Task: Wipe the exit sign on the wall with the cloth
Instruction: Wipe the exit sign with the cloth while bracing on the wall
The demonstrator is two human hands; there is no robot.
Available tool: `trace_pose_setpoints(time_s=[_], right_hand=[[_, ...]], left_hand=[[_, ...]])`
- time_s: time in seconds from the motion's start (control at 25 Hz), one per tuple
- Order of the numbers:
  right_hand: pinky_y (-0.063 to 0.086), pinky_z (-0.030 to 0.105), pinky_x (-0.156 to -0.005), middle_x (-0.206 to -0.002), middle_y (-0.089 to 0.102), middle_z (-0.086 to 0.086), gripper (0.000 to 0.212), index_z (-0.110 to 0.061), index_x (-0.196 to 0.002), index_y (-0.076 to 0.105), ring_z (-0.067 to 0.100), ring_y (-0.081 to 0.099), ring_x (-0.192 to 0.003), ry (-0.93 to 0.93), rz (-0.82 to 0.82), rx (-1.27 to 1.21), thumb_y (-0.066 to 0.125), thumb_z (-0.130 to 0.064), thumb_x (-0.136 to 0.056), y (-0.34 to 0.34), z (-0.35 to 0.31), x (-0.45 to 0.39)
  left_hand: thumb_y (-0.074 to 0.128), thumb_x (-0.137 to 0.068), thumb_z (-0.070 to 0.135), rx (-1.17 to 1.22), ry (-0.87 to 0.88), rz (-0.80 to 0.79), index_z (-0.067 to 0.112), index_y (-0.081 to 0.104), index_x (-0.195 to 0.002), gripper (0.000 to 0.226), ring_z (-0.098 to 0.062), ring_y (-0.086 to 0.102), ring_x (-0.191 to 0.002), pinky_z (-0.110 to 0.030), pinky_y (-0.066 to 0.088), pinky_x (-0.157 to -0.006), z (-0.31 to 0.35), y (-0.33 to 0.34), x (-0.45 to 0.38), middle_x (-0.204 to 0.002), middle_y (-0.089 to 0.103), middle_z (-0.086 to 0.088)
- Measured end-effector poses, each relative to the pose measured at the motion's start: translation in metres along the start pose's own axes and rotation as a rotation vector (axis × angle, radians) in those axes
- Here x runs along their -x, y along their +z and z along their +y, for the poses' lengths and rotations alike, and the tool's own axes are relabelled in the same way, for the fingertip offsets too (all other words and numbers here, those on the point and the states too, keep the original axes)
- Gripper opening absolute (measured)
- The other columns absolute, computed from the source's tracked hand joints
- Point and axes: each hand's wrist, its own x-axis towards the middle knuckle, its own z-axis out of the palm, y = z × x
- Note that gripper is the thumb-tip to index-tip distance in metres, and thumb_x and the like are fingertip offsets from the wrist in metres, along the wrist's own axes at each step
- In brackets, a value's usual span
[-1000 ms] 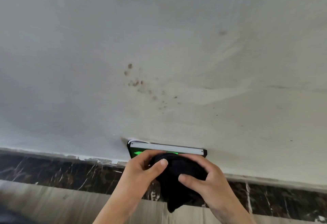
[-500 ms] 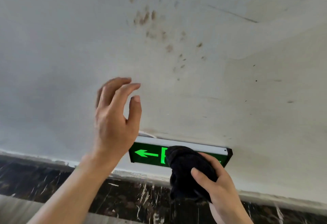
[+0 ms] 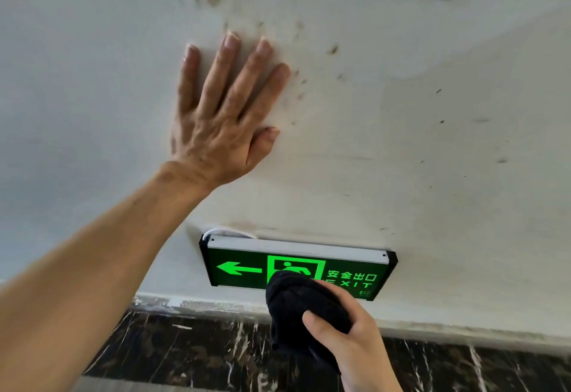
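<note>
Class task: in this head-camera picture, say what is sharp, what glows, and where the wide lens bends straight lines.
Head view: the left hand flat on the wall is sharp; the exit sign glows green, readable; the black cloth in the right hand shows little detail; the skirting line looks slightly bowed.

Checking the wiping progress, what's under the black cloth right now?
The cloth, bunched in the right hand, covers the lower middle of the exit sign. The arrow, most of the running figure and the lettering show; the sign's face beneath the cloth is hidden.
</note>
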Motion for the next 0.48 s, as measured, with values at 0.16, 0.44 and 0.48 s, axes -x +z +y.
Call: trace_pose_setpoints(time_s=[0.16, 0.44, 0.48], right_hand=[[0.047, 0.012, -0.09, -0.107, 0.068, -0.027, 0.051, -0.052, -0.101, 0.065, -0.006, 0.06, -0.106, -0.291, 0.151, 0.43, 0.083, -0.019, -0.067, 0.029, -0.004, -0.006], [0.054, 0.04, -0.091, -0.117, 0.069, 0.007, 0.037, -0.016, -0.113, 0.068, 0.03, 0.063, -0.107, -0.971, 0.261, 0.972, 0.058, -0.007, -0.078, 0.098, 0.0, -0.058], [0.055, 0.04, -0.086, -0.116, 0.07, 0.005, 0.041, -0.017, -0.113, 0.069, 0.03, 0.064, -0.104, -0.953, 0.204, 1.062, 0.054, -0.008, -0.076, 0.111, 0.002, -0.063]], left_hand=[[0.028, -0.095, 0.047, -0.009, 0.01, 0.059, 0.019, 0.027, -0.153, 0.065, -0.035, 0.021, -0.144, -0.055, 0.011, -0.119, -0.002, 0.007, -0.001, -0.151, 0.03, -0.01], [0.028, -0.094, 0.046, 0.027, 0.022, 0.091, 0.019, 0.039, -0.147, 0.06, -0.038, 0.032, -0.137, -0.058, 0.019, -0.116, 0.0, 0.005, -0.005, -0.147, 0.037, -0.008], [0.029, -0.094, 0.045, 0.031, 0.022, 0.093, 0.019, 0.039, -0.147, 0.06, -0.038, 0.033, -0.136, -0.058, 0.019, -0.115, 0.0, 0.005, -0.005, -0.147, 0.038, -0.008]])
